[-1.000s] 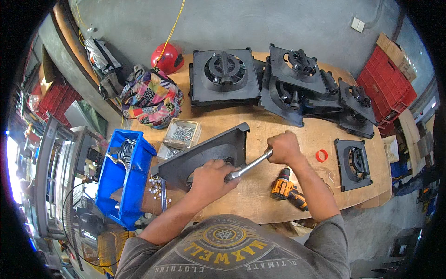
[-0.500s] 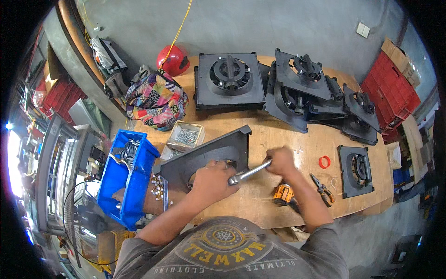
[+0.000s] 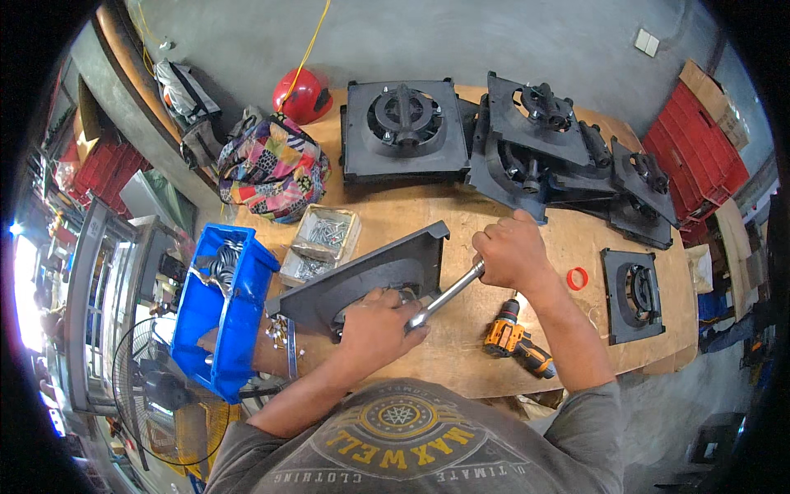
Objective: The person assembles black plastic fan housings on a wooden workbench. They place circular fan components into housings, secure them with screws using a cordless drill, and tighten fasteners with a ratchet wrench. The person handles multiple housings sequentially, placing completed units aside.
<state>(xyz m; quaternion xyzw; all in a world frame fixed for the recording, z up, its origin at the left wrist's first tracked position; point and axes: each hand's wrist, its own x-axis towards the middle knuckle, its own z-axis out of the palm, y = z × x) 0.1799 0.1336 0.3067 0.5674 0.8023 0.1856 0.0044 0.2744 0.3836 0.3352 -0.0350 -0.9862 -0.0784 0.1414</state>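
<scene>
At the near side of the table (image 3: 461, 366), seen from the head camera, a black moulded square panel (image 3: 362, 276) stands tilted in front of the person, its round central opening partly covered by the left hand (image 3: 381, 328). The right hand (image 3: 514, 251) is closed in a fist around the handle end of a metal ratchet wrench (image 3: 453, 295); the tool slants down from it to a head at the left hand. The left hand lies over that head and the panel's middle with fingers bent; how firmly it grips cannot be told. The step in hand is judged to be turning a fastener at the panel's hub, though the fastener itself is hidden. The next move appears to call for a steady pull on the handle, with the left hand holding the wrench head seated and the panel braced against twisting. A cordless drill (image 3: 504, 333) lies to the right of the wrench, a blue bin (image 3: 188, 350) stands to the panel's left, and similar black panels with hubs (image 3: 444, 156) occupy the table's far side.
</scene>
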